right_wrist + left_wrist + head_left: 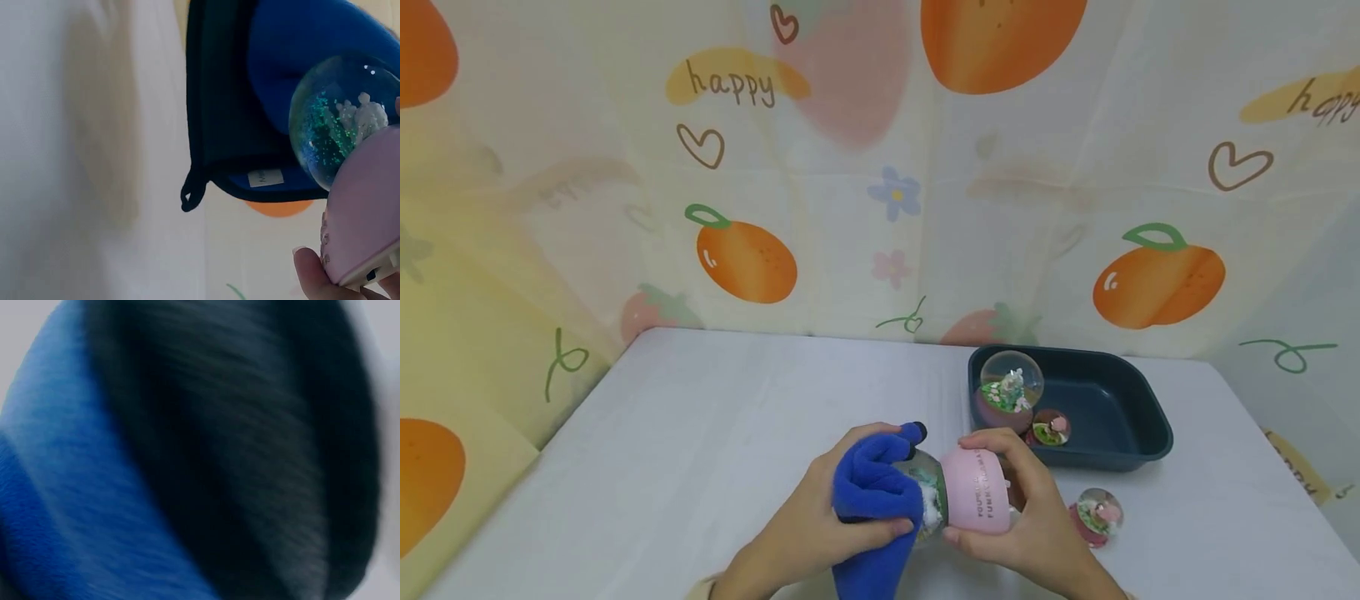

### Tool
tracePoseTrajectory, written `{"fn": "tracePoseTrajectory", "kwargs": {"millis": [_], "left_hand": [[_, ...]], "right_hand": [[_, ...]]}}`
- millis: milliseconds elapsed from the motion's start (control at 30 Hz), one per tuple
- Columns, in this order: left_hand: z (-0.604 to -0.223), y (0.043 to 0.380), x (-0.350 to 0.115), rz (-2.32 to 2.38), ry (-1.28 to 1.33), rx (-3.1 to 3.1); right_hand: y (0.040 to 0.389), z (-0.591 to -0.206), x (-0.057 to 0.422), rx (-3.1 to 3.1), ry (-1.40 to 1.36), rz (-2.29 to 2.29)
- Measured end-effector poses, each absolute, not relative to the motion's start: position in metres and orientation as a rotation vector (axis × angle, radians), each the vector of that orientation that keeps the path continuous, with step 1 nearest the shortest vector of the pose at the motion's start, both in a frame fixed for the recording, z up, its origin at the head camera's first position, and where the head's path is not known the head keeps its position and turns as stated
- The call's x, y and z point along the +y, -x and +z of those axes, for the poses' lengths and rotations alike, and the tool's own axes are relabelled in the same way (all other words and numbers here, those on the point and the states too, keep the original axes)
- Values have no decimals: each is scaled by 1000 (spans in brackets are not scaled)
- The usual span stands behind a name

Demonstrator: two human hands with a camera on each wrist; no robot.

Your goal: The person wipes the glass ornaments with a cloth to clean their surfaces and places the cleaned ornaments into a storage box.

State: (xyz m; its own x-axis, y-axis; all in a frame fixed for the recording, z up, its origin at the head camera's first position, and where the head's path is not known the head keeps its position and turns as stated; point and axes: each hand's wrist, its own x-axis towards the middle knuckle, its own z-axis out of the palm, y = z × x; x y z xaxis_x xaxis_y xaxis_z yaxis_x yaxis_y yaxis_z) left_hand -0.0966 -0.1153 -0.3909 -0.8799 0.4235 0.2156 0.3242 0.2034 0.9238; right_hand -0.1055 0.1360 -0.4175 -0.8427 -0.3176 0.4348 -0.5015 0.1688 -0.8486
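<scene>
A snow globe (976,492) with a pink lettered base lies sideways above the table, its clear dome pointing left. My right hand (1037,517) grips the base between thumb and fingers. In my left hand (805,508) a blue cloth (880,492) is bunched and pressed over the dome, covering part of it. White and green figures with glitter show inside the dome in the right wrist view, where the cloth (312,50) has a dark edging, a loop and a small label. The left wrist view holds mostly blurred cloth (94,487); the left fingers are hidden there.
A dark blue tray (1112,408) stands at the back right, holding a larger snow globe (1009,392) and a small one (1050,427). Another small snow globe (1097,517) sits on the white table (700,433), right of my right hand. Behind hangs a fruit-patterned curtain (835,217).
</scene>
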Motion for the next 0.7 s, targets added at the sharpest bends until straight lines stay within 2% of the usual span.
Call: {"fn": "tracePoseTrajectory", "kwargs": {"millis": [167, 467, 700], "left_hand": [[-388, 94, -114, 1740, -794, 2435], [-387, 96, -120, 1908, -709, 2443], [-395, 100, -123, 2022, -842, 2032]], "right_hand": [[105, -417, 136, -2255, -822, 1764], [108, -417, 140, -2064, -1009, 1784], [111, -420, 143, -1895, -1209, 1894]]}}
